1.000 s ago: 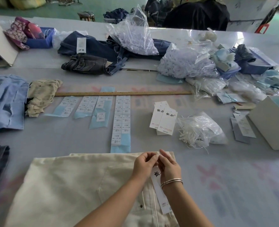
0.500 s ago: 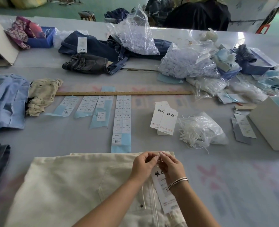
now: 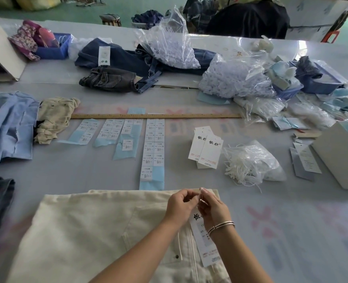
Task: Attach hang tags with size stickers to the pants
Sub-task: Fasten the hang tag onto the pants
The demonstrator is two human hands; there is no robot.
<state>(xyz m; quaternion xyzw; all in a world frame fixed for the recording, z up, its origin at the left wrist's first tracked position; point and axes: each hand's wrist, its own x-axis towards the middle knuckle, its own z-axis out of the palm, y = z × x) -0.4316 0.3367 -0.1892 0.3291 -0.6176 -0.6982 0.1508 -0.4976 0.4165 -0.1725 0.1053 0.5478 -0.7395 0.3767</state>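
Fingers (image 3: 191, 198) of both hands pinch the tag fastener at the cream pants' (image 3: 91, 225) waist near the worktop's (image 3: 291, 221) front edge; snap it closed, hang tag (image 3: 204, 240) flat.

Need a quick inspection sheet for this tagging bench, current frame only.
Surface: grey table, crowded.
Job's things: cream pants in front; hang tag lying on them; sticker sheets beyond; spare tags; bag of white ties.
Clutter: wooden ruler, jeans, plastic bags.
Grips: left hand and right hand pinching a thin tie at the waistband.
Cables: nothing seen.
Surroundings: green floor, cardboard box.
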